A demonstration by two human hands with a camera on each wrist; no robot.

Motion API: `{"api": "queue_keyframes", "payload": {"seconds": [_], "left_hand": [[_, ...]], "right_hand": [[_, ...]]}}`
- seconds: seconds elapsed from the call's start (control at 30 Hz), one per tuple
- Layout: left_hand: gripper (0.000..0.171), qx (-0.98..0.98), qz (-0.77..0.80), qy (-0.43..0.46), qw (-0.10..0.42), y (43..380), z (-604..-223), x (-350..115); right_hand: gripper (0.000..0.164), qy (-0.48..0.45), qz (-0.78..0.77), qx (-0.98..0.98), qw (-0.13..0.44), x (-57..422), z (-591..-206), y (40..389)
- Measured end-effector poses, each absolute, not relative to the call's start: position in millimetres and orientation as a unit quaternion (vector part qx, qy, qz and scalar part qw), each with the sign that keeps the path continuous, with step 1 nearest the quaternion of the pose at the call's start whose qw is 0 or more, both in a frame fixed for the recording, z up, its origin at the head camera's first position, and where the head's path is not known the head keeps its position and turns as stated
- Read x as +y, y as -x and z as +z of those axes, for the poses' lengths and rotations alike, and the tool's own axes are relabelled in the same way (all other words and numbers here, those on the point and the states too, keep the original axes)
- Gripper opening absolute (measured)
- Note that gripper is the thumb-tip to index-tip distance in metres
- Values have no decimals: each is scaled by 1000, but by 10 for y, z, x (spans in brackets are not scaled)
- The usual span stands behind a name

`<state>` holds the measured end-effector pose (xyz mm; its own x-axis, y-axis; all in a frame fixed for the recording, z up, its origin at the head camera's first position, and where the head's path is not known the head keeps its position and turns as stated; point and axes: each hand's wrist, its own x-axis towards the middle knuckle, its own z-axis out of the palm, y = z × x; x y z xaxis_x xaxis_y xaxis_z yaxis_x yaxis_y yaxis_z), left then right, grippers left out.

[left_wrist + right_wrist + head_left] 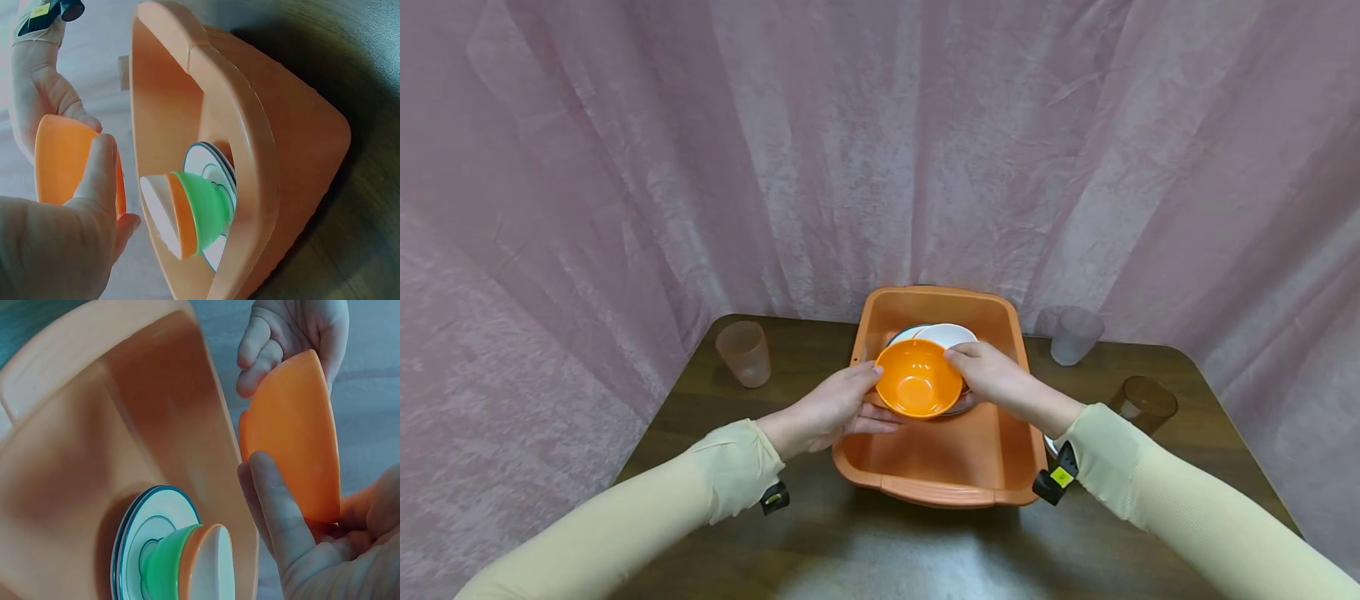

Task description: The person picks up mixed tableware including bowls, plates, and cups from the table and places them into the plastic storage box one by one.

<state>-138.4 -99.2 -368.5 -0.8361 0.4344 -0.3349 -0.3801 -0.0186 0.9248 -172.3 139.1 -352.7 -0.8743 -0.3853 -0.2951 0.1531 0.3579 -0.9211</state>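
An orange bowl [917,379] is held above the orange-brown plastic basin [940,493], tilted so that its inside faces the head camera. My left hand [842,406] grips its left side, thumb at the rim and fingers beneath. On the opposite side my right hand [992,379] pinches the rim, and the right wrist view shows its fingers [278,506] spread along the bowl's outside. Inside the basin, a stack of a green bowl [209,209], an orange-edged bowl and a white bowl [212,569] sits on white plates [169,512] with dark rims.
A pinkish tumbler [745,354] stands at the table's left. To the right are a clear frosted tumbler [1075,336] and a brown tumbler [1142,402]. A white dish edge [1051,447] shows beside the basin under the right forearm. Pink curtains [880,150] hang behind the wooden table [790,533].
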Motion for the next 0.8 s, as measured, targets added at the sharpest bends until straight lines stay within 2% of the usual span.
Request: {"api": "queue_keyframes", "payload": {"seconds": [0.3,0.6,0.8], "left_hand": [[46,651,707,-12,275,1398,-3666,-967],[47,668,692,-14,273,1429,-3618,-969],[48,677,683,-7,274,1479,-3598,-970]], "right_hand": [[45,78,-568,785,237,1414,-3540,1702],[43,138,-493,844,162,1529,-3517,1640],[53,170,-409,890,111,1675,-3479,1531]]}}
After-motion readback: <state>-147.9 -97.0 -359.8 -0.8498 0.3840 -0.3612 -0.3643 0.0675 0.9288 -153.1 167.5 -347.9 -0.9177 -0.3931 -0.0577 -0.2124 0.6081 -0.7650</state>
